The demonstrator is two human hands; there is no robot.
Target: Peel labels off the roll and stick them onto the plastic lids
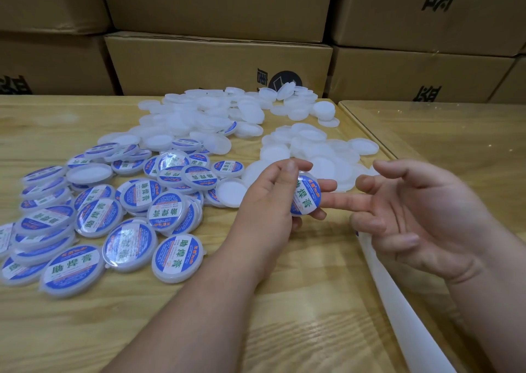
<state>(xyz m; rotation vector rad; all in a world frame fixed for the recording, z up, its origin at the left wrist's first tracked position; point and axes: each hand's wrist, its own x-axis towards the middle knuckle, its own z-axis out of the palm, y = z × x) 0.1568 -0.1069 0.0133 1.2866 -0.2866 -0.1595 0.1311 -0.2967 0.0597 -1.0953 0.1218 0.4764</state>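
Your left hand (267, 199) pinches one labelled lid (306, 194), its face tilted toward you and partly hidden by your fingers (290, 173). Your right hand (421, 216) hangs relaxed beside it, holding nothing. A white strip (398, 301) runs off the bottom edge; you cannot tell what it is. Labelled lids (94, 221) heap at left, plain lids (227, 116) behind, too overlapped to count

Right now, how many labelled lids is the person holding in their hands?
1. The left hand grips a single labelled lid above the table. The right hand is open and holds none. A second lid hidden behind it can't be ruled out.
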